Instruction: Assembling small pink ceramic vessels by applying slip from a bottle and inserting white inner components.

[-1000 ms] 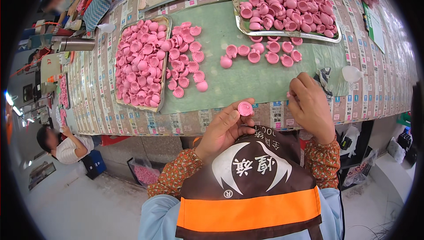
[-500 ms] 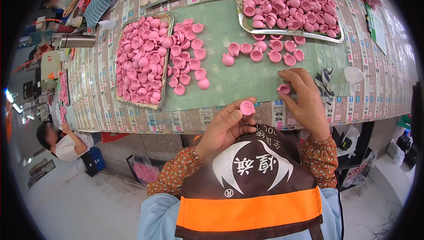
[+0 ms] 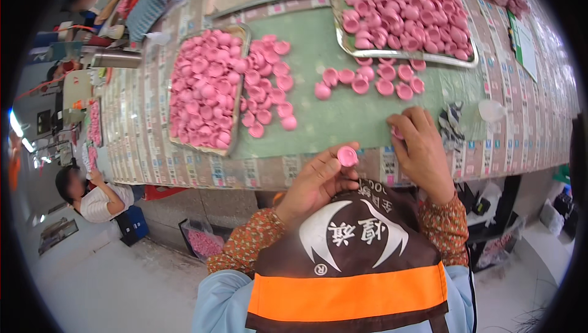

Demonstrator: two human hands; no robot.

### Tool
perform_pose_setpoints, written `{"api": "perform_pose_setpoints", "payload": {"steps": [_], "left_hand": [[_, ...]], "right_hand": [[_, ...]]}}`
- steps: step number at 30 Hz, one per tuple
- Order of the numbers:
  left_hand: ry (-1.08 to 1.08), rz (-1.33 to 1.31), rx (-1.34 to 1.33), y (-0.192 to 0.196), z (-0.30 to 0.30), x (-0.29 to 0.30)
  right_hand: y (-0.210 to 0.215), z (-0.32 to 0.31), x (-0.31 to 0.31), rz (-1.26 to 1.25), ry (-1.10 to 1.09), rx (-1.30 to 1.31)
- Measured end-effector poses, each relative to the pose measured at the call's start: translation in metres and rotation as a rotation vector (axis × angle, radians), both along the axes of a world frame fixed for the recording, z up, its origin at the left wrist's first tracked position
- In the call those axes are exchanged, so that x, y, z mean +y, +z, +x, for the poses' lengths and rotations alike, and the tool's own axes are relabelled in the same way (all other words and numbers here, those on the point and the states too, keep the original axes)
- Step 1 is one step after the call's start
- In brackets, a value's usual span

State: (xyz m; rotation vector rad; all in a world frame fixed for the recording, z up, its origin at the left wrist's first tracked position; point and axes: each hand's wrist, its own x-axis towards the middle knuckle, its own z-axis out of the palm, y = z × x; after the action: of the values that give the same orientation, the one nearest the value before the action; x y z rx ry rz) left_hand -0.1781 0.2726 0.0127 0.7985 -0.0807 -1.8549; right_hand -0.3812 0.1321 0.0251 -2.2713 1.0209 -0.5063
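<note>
My left hand (image 3: 315,181) pinches a small pink plastic half-shell (image 3: 347,156) between thumb and fingers, its hollow side facing up. To the right, my right hand (image 3: 424,152) is closed around another pink shell (image 3: 397,132), mostly hidden behind its fingers. Both hands are over the front edge of the table, a short gap apart. Beyond them, a loose group of pink shells (image 3: 385,87) lies on the green mat (image 3: 300,112), some hollow side up. More loose shells (image 3: 277,96) lie on the mat at the left, beside a heaped tray.
A metal tray (image 3: 234,126) heaped with pink shells stands at the left, and a larger full one (image 3: 416,56) at the back right. Behind is a tray (image 3: 269,3) with several pink balls. A crumpled wrapper (image 3: 451,122) and a whitish cup (image 3: 492,111) lie at the right.
My right hand has drawn slightly down toward me, and its shell is now more covered by the fingers. My left hand still holds its shell. The whole view has shifted a little.
</note>
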Motion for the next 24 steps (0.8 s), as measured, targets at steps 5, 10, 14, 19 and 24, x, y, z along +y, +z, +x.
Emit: {"api": "perform_pose_setpoints", "payload": {"steps": [5,10,14,19,24], "left_hand": [[-0.028,-0.003,-0.016,-0.012,0.001,0.007],[-0.042,-0.063,0.021,-0.017,-0.005,0.006],[-0.034,-0.105,0.066,-0.018,-0.004,0.01],[-0.034,-0.101,0.1,-0.019,0.0,0.005],[-0.026,-0.094,0.093,-0.017,-0.001,0.004]], "right_hand": [[0.003,0.007,0.006,-0.011,-0.023,-0.065],[-0.002,0.006,0.016,0.241,-0.141,-0.274],[-0.008,0.011,0.021,0.022,-0.128,-0.269],[-0.009,0.004,0.021,-0.224,-0.096,-0.108],[-0.005,-0.003,0.021,-0.208,-0.11,-0.083]]}}
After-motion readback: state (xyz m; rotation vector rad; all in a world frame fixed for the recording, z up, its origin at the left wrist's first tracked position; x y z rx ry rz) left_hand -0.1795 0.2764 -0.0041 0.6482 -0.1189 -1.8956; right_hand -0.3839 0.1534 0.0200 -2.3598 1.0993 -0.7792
